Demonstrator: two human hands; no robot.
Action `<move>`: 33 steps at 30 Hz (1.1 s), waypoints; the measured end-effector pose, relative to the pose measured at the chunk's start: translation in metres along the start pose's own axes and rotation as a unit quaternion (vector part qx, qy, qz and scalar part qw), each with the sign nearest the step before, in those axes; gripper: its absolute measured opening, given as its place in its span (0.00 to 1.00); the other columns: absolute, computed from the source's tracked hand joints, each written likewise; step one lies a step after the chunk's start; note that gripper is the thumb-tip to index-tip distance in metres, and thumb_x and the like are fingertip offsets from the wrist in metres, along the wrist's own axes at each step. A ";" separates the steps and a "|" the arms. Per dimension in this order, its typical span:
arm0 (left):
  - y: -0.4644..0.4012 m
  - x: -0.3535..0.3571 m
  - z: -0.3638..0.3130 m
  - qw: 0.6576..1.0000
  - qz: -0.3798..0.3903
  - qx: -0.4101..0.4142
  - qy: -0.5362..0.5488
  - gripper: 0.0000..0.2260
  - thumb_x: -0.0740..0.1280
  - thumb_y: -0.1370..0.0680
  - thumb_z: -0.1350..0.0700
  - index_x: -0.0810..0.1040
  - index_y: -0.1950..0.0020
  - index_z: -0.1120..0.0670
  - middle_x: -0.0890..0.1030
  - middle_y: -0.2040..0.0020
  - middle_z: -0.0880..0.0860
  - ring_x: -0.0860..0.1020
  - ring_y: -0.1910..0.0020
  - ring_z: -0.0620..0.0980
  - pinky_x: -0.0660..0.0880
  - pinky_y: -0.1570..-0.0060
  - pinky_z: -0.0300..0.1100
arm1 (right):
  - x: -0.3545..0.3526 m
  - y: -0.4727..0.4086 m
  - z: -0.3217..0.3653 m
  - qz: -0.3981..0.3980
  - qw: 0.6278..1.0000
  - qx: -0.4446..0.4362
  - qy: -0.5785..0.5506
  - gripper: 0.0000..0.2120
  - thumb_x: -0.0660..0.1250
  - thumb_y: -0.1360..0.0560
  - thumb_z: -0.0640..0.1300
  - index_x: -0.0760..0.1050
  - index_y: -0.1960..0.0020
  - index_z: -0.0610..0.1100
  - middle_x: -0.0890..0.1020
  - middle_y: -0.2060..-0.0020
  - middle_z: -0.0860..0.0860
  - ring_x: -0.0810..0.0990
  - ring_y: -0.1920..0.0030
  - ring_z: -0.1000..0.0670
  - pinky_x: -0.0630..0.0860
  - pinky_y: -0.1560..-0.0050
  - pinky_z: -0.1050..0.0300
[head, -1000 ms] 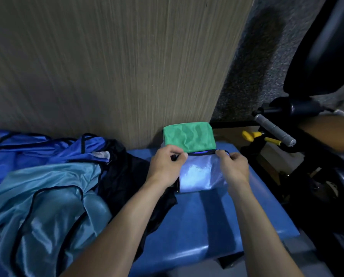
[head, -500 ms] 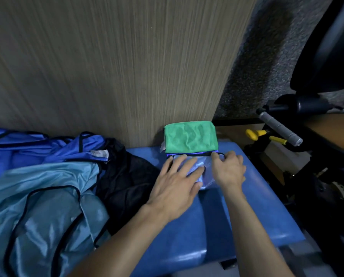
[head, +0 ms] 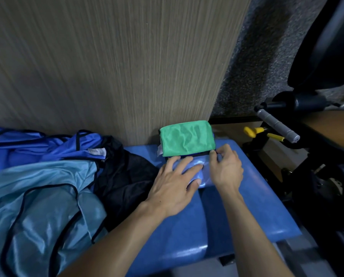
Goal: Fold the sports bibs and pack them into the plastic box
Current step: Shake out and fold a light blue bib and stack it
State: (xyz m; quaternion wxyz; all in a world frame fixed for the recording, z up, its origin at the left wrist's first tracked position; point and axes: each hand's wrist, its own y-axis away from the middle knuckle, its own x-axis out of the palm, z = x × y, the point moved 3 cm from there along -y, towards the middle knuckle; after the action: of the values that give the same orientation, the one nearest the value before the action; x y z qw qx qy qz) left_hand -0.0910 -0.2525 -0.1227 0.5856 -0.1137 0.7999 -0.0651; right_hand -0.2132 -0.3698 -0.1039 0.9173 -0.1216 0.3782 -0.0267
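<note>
Loose bibs lie heaped at the left of the bench. The left hand presses flat on the folded pale-blue bib; the right hand pinches its far edge beside the green bib. Folding looks nearly finished; packing comes next, though no box shows.

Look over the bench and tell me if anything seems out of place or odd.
Mostly normal: left hand flat on the light blue bib, right hand pinching its edge beside the folded green bib. Odd: no plastic box in view, and unfolded bibs lie heaped at the left.
</note>
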 end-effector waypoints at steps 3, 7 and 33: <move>-0.004 -0.005 0.001 1.000 -0.002 -0.002 0.014 0.21 0.53 0.16 0.41 0.65 0.23 0.39 0.63 0.22 0.40 0.58 0.26 0.49 0.63 0.29 0.49 | 0.001 0.004 0.003 -0.033 0.998 -0.046 0.027 0.08 0.65 0.20 0.50 0.72 0.46 0.47 0.75 0.46 0.46 0.77 0.51 0.38 0.72 0.56 0.44; -0.021 -0.022 0.005 0.999 -0.024 -0.014 0.046 0.16 0.55 0.15 0.43 0.72 0.29 0.40 0.72 0.32 0.37 0.65 0.35 0.45 0.65 0.36 0.46 | -0.004 0.007 0.016 -0.073 0.977 -0.185 0.077 0.20 0.71 0.27 0.44 0.73 0.36 0.48 0.73 0.38 0.46 0.72 0.40 0.39 0.72 0.46 0.41; -0.118 -0.039 0.040 0.993 0.002 0.015 -0.116 0.25 0.55 0.16 0.44 0.59 0.19 0.47 0.65 0.22 0.45 0.64 0.25 0.49 0.54 0.28 0.48 | 0.024 -0.002 0.015 0.066 0.968 -0.215 0.114 0.28 0.50 0.20 0.52 0.59 0.19 0.55 0.57 0.18 0.50 0.55 0.20 0.41 0.57 0.22 0.43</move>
State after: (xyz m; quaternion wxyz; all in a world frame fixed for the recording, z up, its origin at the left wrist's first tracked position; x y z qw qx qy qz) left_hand -0.0295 -0.3551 -0.0712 0.6759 -0.1102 0.7260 -0.0626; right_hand -0.1855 -0.3721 -0.1091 0.8202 -0.2871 0.4840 0.1024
